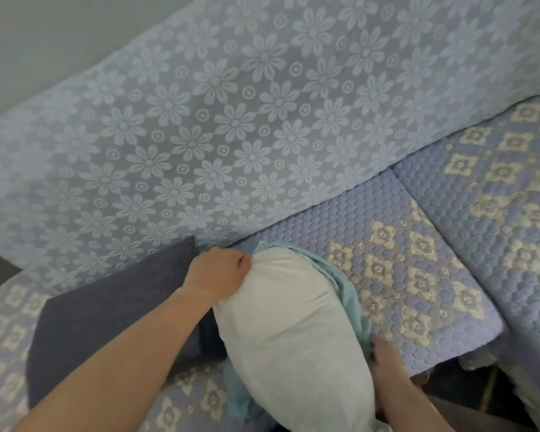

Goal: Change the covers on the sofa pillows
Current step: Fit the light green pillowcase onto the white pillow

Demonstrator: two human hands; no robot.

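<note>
At the bottom centre of the frame, a white pillow point(290, 335) is standing on the front edge of the sofa seat point(396, 213), filling the space between the two arms. The right hand point(387, 369) is lying against the pillow's lower right side, fingers reaching up along a teal cover point(351, 294) that is bunching behind and beside the pillow; whether those fingers are gripping the cloth or only pressing it cannot be told. More of the teal cover is hanging below the pillow at lower centre. Left of the pillow, a dark blue cushion point(106, 325) is lying flat on the seat, with the left forearm crossing over it. Farther up, at the pillow's top left corner, the left hand point(219, 272) is curling its fingers round the pillow's edge and pinching it. To the right, the quilted blue seat covering with cream flower diamonds is stretching toward the upper right of the frame. Beyond it, the sofa back point(262, 120), draped in pale blue cloth with white daisies, is filling the upper part of the frame.
</note>
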